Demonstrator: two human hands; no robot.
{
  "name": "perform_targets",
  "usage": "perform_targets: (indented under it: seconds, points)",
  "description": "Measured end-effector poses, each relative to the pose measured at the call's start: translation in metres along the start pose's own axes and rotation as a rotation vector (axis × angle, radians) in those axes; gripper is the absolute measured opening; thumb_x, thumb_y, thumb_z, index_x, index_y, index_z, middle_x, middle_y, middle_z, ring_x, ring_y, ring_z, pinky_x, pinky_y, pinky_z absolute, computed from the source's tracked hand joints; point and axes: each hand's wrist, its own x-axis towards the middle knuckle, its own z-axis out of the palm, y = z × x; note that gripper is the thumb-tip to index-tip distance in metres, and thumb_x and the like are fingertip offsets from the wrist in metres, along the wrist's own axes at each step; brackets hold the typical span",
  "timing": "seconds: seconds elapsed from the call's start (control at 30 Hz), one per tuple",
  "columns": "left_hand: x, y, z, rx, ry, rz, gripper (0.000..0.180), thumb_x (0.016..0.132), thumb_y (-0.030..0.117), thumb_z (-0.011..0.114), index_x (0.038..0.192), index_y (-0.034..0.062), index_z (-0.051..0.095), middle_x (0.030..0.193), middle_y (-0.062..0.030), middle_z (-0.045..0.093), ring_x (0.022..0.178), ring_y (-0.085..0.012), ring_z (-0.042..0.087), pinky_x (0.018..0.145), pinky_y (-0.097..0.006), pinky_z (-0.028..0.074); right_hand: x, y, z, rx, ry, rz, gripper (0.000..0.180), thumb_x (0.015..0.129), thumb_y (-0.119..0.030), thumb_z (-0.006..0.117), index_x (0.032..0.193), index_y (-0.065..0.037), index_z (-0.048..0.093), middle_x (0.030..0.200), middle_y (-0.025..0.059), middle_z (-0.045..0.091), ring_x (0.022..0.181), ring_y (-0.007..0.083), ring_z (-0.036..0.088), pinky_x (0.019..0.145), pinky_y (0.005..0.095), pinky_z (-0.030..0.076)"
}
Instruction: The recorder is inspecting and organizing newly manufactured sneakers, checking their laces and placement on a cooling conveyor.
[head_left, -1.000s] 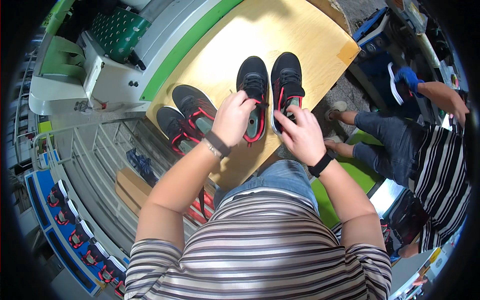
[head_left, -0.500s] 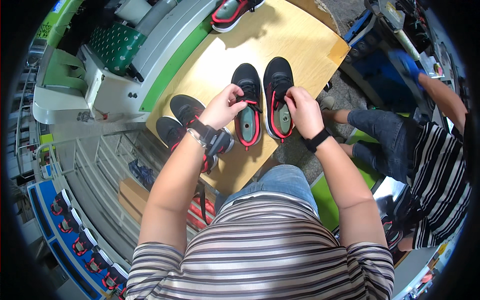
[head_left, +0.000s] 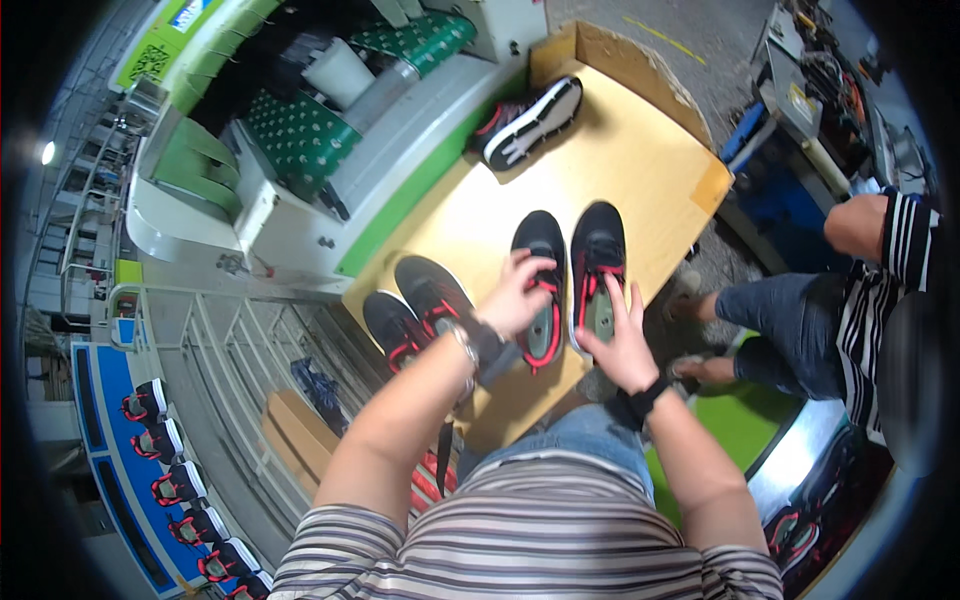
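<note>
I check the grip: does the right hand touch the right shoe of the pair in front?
Touching. The head view shows the right hand lying on the shoe, its fingers over the open heel end.

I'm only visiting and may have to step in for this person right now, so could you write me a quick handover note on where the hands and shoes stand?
Left hand: fingers on the opening of the left shoe of the middle pair, which lies flat on the wooden table.
Right hand: fingers at the heel opening of the right shoe beside it.
Second black-and-red pair: at the table's near left edge, untouched.
One more shoe: on its side at the far end by the green-and-white machine.
Done: the middle pair sits side by side, toes pointing away.
Left: both hands are at the openings; I cannot tell what is going in or out.
</note>
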Motion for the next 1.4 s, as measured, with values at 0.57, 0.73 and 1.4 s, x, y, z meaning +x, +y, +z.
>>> perform_targets:
  seconds: [0.57,0.73,1.4]
  points:
    - [-0.079,0.029,0.018,0.183,0.480,-0.002,0.079,0.086,0.022,0.075,0.149,0.0110,0.029,0.157,-0.0320,0.005,0.144,-0.0540,0.011,0.117,-0.059,0.013,0.161,-0.100,-0.075,-0.247,-0.721,-0.390,0.036,0.087,-0.028,0.067,0.117,-0.008,0.065,0.086,0.0214,0.068,0.087,0.0400,0.067,0.081,0.0455,0.053]
    - [-0.091,0.022,-0.018,0.690,0.447,0.096,0.078,0.083,0.030,0.077,0.149,0.0147,0.036,0.159,-0.0284,0.009,0.147,-0.0509,0.008,0.114,-0.065,0.007,0.296,-0.148,0.039,-0.654,0.066,-0.871,0.055,0.080,-0.041,0.074,0.126,-0.014,0.062,0.134,0.0227,0.053,0.131,0.0440,0.044,0.109,0.0591,0.032]
    - [-0.106,-0.011,-0.034,0.871,0.348,-0.334,0.070,0.086,0.037,0.070,0.149,0.0228,0.042,0.160,-0.0212,0.015,0.146,-0.0481,0.008,0.112,-0.069,0.004,0.252,-0.014,0.017,-0.537,0.367,-0.421,0.102,0.066,-0.011,0.080,0.154,-0.017,0.028,0.146,0.0292,0.037,0.137,0.0439,0.037,0.115,0.0560,0.026]
